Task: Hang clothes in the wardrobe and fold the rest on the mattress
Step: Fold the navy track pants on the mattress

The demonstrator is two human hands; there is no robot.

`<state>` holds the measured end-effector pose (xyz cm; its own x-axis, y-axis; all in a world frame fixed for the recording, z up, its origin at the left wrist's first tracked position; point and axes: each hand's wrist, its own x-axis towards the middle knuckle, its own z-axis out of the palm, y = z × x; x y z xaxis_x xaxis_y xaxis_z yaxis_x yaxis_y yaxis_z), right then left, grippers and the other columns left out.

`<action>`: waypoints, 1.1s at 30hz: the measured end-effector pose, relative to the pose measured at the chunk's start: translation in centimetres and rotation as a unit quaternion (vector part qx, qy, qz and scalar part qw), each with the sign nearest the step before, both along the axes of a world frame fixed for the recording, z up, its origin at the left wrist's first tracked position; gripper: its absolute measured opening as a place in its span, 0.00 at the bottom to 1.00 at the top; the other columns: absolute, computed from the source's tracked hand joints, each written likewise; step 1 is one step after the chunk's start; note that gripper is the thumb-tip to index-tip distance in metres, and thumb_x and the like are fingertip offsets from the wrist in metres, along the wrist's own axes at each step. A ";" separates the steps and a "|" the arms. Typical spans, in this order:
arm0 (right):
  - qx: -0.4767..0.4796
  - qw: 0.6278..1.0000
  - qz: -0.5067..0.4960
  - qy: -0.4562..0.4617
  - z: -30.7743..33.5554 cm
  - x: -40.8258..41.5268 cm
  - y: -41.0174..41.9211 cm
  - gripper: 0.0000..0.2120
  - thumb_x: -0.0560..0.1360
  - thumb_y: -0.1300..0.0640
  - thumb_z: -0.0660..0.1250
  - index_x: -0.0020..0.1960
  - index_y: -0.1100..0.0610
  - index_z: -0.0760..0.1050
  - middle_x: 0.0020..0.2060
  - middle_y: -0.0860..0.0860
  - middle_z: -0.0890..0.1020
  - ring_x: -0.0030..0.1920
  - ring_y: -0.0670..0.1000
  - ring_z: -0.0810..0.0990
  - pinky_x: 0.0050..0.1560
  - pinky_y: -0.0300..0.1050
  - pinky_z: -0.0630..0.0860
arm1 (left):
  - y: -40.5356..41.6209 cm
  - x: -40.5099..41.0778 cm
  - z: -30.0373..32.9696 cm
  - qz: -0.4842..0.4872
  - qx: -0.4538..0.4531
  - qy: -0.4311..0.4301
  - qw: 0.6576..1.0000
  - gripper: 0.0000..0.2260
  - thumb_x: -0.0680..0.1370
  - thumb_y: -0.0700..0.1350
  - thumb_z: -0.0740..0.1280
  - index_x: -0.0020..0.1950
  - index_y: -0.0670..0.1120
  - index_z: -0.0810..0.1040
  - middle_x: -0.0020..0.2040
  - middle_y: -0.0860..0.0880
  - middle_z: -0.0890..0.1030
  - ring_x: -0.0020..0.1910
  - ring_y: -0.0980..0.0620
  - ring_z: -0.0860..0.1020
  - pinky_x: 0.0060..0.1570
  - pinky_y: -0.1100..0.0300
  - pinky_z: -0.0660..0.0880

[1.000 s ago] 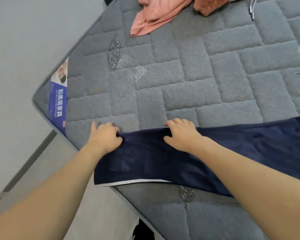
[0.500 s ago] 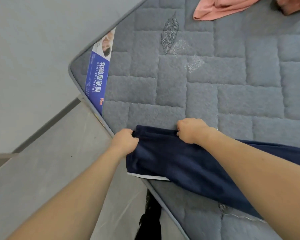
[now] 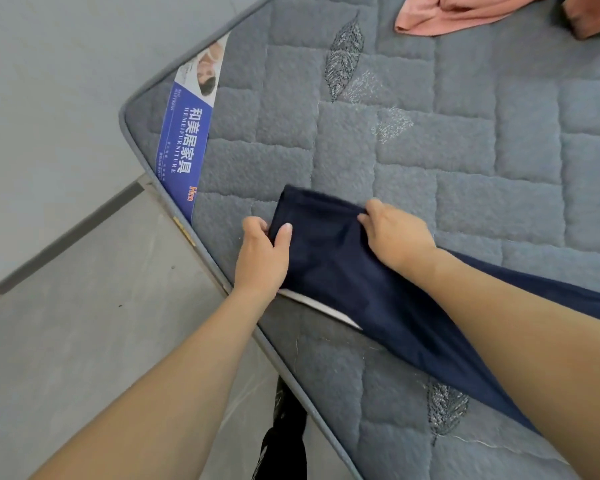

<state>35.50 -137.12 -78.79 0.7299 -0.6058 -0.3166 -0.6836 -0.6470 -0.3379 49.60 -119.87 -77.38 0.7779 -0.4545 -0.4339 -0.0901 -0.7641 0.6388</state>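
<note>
Both the left hand point(image 3: 263, 255) and right hand point(image 3: 394, 234) pinch the end of the navy trousers point(image 3: 340, 271) on the mattress point(image 3: 465, 140), seemingly mid-fold; next, carry that end rightward, edges aligned.

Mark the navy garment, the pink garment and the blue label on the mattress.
navy garment point(image 3: 347, 271): head view, on the flat cloth between the two hands.
pink garment point(image 3: 440, 15): head view, on its lower folded part near the top edge.
blue label point(image 3: 182, 147): head view, on the white lettering.
</note>
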 end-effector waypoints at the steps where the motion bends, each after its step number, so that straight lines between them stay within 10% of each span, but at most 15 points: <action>1: -0.009 1.000 -0.013 -0.004 -0.1 0.2 -0.4 0.11 0.84 0.50 0.53 0.46 0.55 0.61 0.46 0.58 0.79 0.44 0.62 0.78 0.39 0.49 0.64 | 0.3 -0.1 0.0 -0.007 0.004 -0.005 1.000 0.16 0.79 0.57 0.65 0.55 0.48 0.64 0.52 0.50 0.73 0.52 0.43 0.75 0.49 0.51 0.70; 6: -0.016 0.999 -0.016 0.029 -0.9 0.5 0.5 0.12 0.85 0.48 0.49 0.49 0.56 0.63 0.49 0.58 0.79 0.43 0.59 0.76 0.39 0.51 0.67 | 2.0 -1.5 -0.4 -0.054 0.096 -0.062 0.992 0.21 0.76 0.59 0.70 0.59 0.45 0.72 0.61 0.44 0.73 0.60 0.40 0.71 0.61 0.49 0.67; 10: -0.054 0.997 0.011 0.053 -1.3 0.9 1.0 0.16 0.84 0.44 0.50 0.53 0.57 0.66 0.49 0.56 0.79 0.47 0.60 0.78 0.38 0.50 0.66 | 1.1 -1.3 0.1 -0.062 0.180 -0.119 0.974 0.16 0.79 0.56 0.66 0.58 0.46 0.73 0.56 0.47 0.79 0.59 0.40 0.73 0.57 0.47 0.66; 15: -0.061 0.995 0.012 0.072 -1.6 1.4 0.0 0.15 0.85 0.46 0.47 0.45 0.55 0.60 0.40 0.55 0.80 0.32 0.56 0.70 0.31 0.47 0.61 | 0.8 1.2 0.2 -0.058 0.130 0.037 0.989 0.21 0.82 0.57 0.60 0.34 0.45 0.70 0.39 0.46 0.77 0.49 0.38 0.78 0.43 0.53 0.68; 19: -0.085 0.992 0.039 0.082 -1.9 1.4 -0.4 0.18 0.84 0.43 0.46 0.45 0.55 0.62 0.36 0.53 0.80 0.29 0.56 0.70 0.28 0.45 0.59 | 1.9 3.1 -0.3 -0.084 0.275 -0.005 0.958 0.29 0.77 0.69 0.56 0.43 0.44 0.77 0.47 0.45 0.80 0.51 0.40 0.79 0.44 0.53 0.71; 23: -0.089 0.993 0.018 0.072 -2.2 1.3 -0.1 0.17 0.84 0.43 0.47 0.45 0.54 0.61 0.37 0.52 0.80 0.35 0.58 0.78 0.29 0.45 0.60 | 1.9 3.2 -0.2 -0.122 0.165 0.039 0.978 0.26 0.78 0.66 0.60 0.31 0.47 0.67 0.33 0.49 0.76 0.38 0.44 0.76 0.35 0.54 0.66; 28: -0.097 0.995 0.002 -0.024 -1.6 0.5 -0.4 0.16 0.83 0.45 0.55 0.55 0.57 0.70 0.48 0.55 0.78 0.47 0.60 0.78 0.39 0.53 0.72 | 2.3 2.8 -0.4 -0.270 0.238 -0.209 0.909 0.19 0.84 0.57 0.55 0.39 0.47 0.68 0.46 0.43 0.82 0.47 0.39 0.79 0.43 0.51 0.66; 33: -0.094 0.994 0.062 -0.011 -1.5 0.6 -1.3 0.10 0.83 0.51 0.55 0.51 0.58 0.68 0.48 0.55 0.76 0.47 0.59 0.75 0.40 0.48 0.62 | 1.4 1.8 -1.3 -0.212 0.129 -0.162 0.955 0.08 0.85 0.51 0.53 0.52 0.48 0.65 0.44 0.42 0.81 0.45 0.36 0.78 0.38 0.50 0.66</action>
<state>36.11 -138.38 -80.33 0.8080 -0.5579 -0.1895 -0.5886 -0.7790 -0.2161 51.35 -118.43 -78.65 0.6605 -0.6686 -0.3418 -0.5872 -0.7436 0.3197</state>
